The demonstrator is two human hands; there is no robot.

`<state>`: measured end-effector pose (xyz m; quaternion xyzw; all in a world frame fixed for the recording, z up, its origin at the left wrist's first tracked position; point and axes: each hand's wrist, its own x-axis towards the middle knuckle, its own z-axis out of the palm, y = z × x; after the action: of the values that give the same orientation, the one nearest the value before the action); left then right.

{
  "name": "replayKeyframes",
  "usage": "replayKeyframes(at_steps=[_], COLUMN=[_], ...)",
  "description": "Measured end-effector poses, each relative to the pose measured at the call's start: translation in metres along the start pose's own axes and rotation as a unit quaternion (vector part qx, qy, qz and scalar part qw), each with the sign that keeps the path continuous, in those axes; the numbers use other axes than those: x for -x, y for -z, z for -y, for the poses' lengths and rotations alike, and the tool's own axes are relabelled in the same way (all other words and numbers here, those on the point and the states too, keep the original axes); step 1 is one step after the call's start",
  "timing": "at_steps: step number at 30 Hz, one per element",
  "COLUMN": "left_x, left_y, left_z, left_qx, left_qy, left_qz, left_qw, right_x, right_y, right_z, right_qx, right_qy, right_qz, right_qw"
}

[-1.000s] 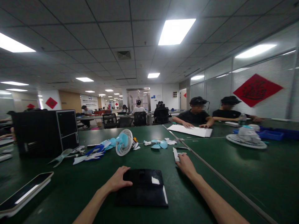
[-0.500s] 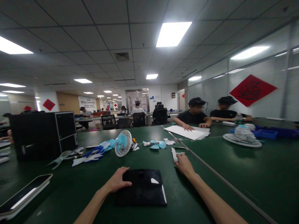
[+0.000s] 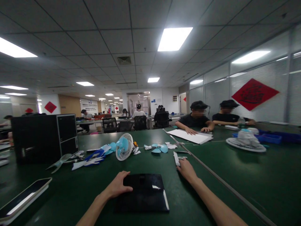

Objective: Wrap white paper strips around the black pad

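A glossy black rectangular case [image 3: 145,197] lies flat on the green table in front of me, with a white strip along its right edge. My left hand [image 3: 118,185] grips its far left corner, thumb on top and fingers at the side. Further right, my right hand [image 3: 187,169] reaches forward with its fingers curled at a small white piece [image 3: 176,158]. The fingertips are partly hidden there. Just beyond that hand lies a thin dark flat piece [image 3: 184,152].
A black computer tower [image 3: 42,138] stands left, above a tablet-like device [image 3: 25,197]. A fan head [image 3: 124,147], gloves [image 3: 91,160] and blue fan blades [image 3: 160,148] lie ahead. A metal strip [image 3: 223,179] crosses the table; a co-worker handles white sheets [image 3: 188,135].
The view has tilted up slightly, so everything sits a little lower. Both hands stay in about the same places, at the black case and the white piece.
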<state>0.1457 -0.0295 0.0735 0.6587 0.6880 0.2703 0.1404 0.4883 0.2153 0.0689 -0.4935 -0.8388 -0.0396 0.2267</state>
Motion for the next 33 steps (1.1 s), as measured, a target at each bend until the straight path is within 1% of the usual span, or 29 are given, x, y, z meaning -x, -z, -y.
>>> replayKeyframes(at_steps=[10, 15, 19, 22, 24, 25, 28, 29, 31, 32, 33], left_x=[-0.002, -0.002, -0.002, -0.002, -0.003, -0.003, -0.003, -0.002, -0.002, -0.003, -0.003], left_y=[0.001, 0.001, 0.001, 0.001, 0.001, 0.001, 0.001, 0.000, -0.002, -0.002, -0.002], left_z=[0.005, 0.007, 0.007, 0.007, 0.006, 0.006, 0.006, 0.006, 0.006, 0.007, 0.007], left_qx=[0.002, 0.010, 0.009, 0.008, 0.004, 0.004, 0.009, 0.010, 0.010, 0.015, 0.027], left_qy=[0.009, 0.000, -0.004, -0.002, 0.000, -0.001, -0.008, -0.011, -0.013, -0.013, -0.012], left_qz=[0.016, 0.026, 0.025, 0.023, 0.018, 0.017, 0.013, 0.011, 0.008, 0.005, -0.011], left_qw=[1.000, 1.000, 1.000, 1.000, 1.000, 1.000, 1.000, 1.000, 1.000, 1.000, 1.000], right_x=[-0.003, -0.004, -0.003, -0.004, -0.005, -0.005, -0.006, -0.006, -0.004, -0.003, -0.001], right_y=[-0.006, -0.004, 0.004, 0.019, 0.032, 0.040, 0.060, 0.065, 0.074, 0.078, 0.081], right_z=[-0.004, -0.001, -0.003, -0.014, -0.023, -0.027, -0.030, -0.027, -0.015, -0.008, 0.001], right_qx=[0.003, 0.004, 0.006, 0.011, 0.012, 0.005, -0.064, -0.103, -0.192, -0.240, -0.289], right_qy=[-0.007, -0.003, -0.012, -0.038, -0.061, -0.070, -0.076, -0.071, -0.061, -0.058, -0.056], right_qz=[0.018, 0.011, -0.008, -0.032, -0.062, -0.091, -0.211, -0.246, -0.285, -0.287, -0.280], right_qw=[1.000, 1.000, 1.000, 0.999, 0.996, 0.993, 0.972, 0.961, 0.937, 0.925, 0.914])
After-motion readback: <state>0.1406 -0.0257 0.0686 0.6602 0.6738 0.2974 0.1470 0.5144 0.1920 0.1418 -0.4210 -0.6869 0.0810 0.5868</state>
